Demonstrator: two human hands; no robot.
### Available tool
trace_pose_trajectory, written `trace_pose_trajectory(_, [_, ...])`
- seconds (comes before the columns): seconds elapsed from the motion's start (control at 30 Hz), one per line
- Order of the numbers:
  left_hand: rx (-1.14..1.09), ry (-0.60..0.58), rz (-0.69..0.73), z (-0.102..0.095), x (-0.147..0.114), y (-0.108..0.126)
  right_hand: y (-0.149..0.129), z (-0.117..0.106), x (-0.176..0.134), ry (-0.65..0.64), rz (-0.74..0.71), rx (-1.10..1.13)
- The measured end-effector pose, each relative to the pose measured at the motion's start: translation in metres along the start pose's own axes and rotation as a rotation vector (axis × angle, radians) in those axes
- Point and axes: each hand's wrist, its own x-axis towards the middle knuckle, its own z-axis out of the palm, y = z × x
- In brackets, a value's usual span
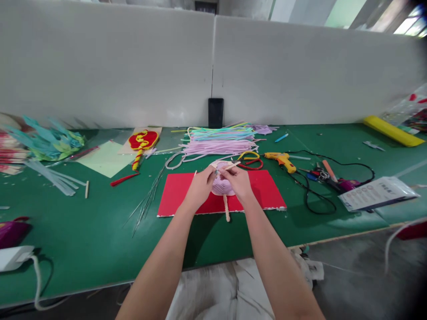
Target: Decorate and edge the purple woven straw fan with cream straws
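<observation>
A small round fan (pixel 218 188), covered in curved rows of pale purple fuzzy stems with a light rim, lies on a red board (pixel 178 189). Its cream handle (pixel 227 209) points toward me past the board's front edge. Over the fan's left upper part, my left hand (pixel 202 181) has its fingers pinched together; what they grip is too small to make out. Close beside it, my right hand (pixel 239 180) is closed on a short pale stick (pixel 232 166), tilted up to the right. Both hands partly cover the fan.
Behind the board lie bundled pipe cleaners (pixel 220 146), yellow-and-red-handled scissors (pixel 250 161) and a yellow glue gun (pixel 283 161) with a black cord. A finished red-and-yellow fan (pixel 143 141) lies left. Thin wires (pixel 151 195) spread beside the board. A black phone (pixel 215 113) leans on the partition.
</observation>
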Motion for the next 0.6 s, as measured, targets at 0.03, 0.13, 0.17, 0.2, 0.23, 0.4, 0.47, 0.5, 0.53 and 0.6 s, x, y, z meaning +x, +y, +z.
trace_pose_trajectory(0.03, [0.005, -0.006, 0.004, 0.0, 0.0, -0.001, 0.0, 0.001, 0.0, 0.002, -0.003, 0.007])
trace_pose_trajectory(0.13, [0.016, -0.005, -0.001, 0.001, 0.0, -0.003, 0.0, 0.003, 0.0, 0.027, -0.023, 0.027])
trace_pose_trajectory(0.17, [0.019, 0.003, -0.007, 0.001, 0.0, -0.004, 0.0, 0.004, -0.001, 0.036, -0.033, 0.026])
trace_pose_trajectory(0.2, [0.022, 0.012, -0.014, 0.001, 0.0, -0.005, 0.0, 0.005, -0.001, 0.041, -0.043, 0.021])
trace_pose_trajectory(0.23, [0.025, 0.021, -0.021, 0.001, 0.0, -0.005, 0.0, 0.005, -0.002, 0.044, -0.053, 0.011])
trace_pose_trajectory(0.4, [0.045, 0.032, -0.043, 0.001, 0.0, -0.007, -0.003, 0.008, -0.005, 0.037, -0.116, -0.081])
trace_pose_trajectory(0.47, [0.054, 0.03, -0.042, 0.001, 0.001, -0.008, -0.004, 0.008, -0.007, 0.018, -0.149, -0.117])
trace_pose_trajectory(0.5, [0.059, 0.031, -0.041, 0.001, 0.001, -0.009, -0.005, 0.008, -0.007, 0.007, -0.167, -0.13])
trace_pose_trajectory(0.53, [0.065, 0.035, -0.04, 0.001, 0.001, -0.01, -0.005, 0.008, -0.007, -0.004, -0.185, -0.14])
trace_pose_trajectory(0.6, [0.077, 0.045, -0.038, 0.001, 0.001, -0.011, -0.006, 0.009, -0.007, -0.031, -0.212, -0.152])
